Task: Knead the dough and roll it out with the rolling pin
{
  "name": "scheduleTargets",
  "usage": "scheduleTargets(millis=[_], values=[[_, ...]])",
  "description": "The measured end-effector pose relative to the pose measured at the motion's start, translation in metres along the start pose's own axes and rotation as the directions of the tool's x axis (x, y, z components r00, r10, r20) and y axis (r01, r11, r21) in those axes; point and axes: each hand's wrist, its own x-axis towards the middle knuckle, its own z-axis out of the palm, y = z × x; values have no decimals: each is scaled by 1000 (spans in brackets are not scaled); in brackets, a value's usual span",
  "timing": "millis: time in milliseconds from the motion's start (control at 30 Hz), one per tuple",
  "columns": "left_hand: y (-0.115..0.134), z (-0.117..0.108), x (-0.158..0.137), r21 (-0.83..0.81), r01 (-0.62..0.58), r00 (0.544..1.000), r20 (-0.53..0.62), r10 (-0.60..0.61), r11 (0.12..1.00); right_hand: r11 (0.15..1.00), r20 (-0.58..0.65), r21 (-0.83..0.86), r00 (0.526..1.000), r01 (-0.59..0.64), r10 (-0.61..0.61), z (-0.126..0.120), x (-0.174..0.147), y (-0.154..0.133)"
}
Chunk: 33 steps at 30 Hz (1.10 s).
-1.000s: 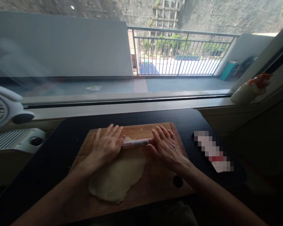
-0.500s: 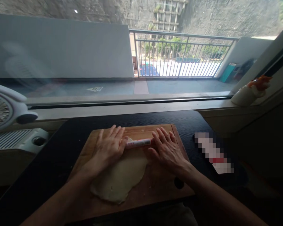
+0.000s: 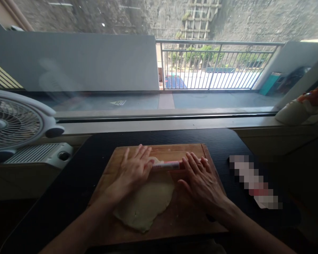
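A rolling pin (image 3: 166, 165) with a red-and-white printed wrapper lies across a sheet of pale dough (image 3: 145, 201). The dough is flattened, with an uneven edge, and most of it spreads on the near side of the pin; a small strip shows beyond. My left hand (image 3: 137, 165) rests on the pin's left end, fingers stretched out, palm down. Over the right end lies my right hand (image 3: 197, 173), its fingers extended and the thumb apart. Both ends of the pin are largely hidden under the hands. Beneath everything is a wooden cutting board (image 3: 108, 180).
The board sits on a dark table (image 3: 76, 169). A blurred-out flat object (image 3: 254, 181) lies at the table's right. At left stand a white fan (image 3: 18, 120) and a pale slatted appliance (image 3: 39, 153). A figurine (image 3: 299, 107) stands on the windowsill (image 3: 169, 126).
The view has swung left, so the scene appears further right and slightly lower. A little more dough shows beyond the pin. Both hands remain flat on the pin.
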Motion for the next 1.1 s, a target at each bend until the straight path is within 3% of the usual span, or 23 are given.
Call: scheduleTargets(millis=[167,233,300,400,500,733,833,967,1033,1100], values=[[-9,-2,82,-49,135,985,112,-129,990,995,-5,-25,995,-100,100,14,46,15],[-9,-5,96,-60,147,984,108,-140,987,990,-1,-29,991,-135,135,15,57,18],[-7,-5,83,-68,138,987,91,-132,988,992,-3,-35,993,-119,119,13,52,17],[-2,-1,35,-70,85,995,58,-81,994,999,-29,-52,999,-16,15,8,21,12],[-1,4,9,-65,-11,998,-61,7,998,996,-38,-64,998,57,-60,5,1,11],[-1,-9,79,-80,125,947,-289,-143,989,994,2,-29,994,-107,107,8,53,14],[4,-19,68,-113,156,919,-349,-186,981,991,21,-11,991,-131,131,-1,49,19],[-7,-16,19,-156,101,961,-241,-137,983,981,-16,-24,981,-193,192,-11,13,34],[-19,-14,9,-178,70,991,-104,-89,982,971,-37,-42,972,-235,234,-14,-2,41],[-30,-14,13,-223,99,992,98,-79,970,966,-52,-56,967,-251,248,-14,-8,43]])
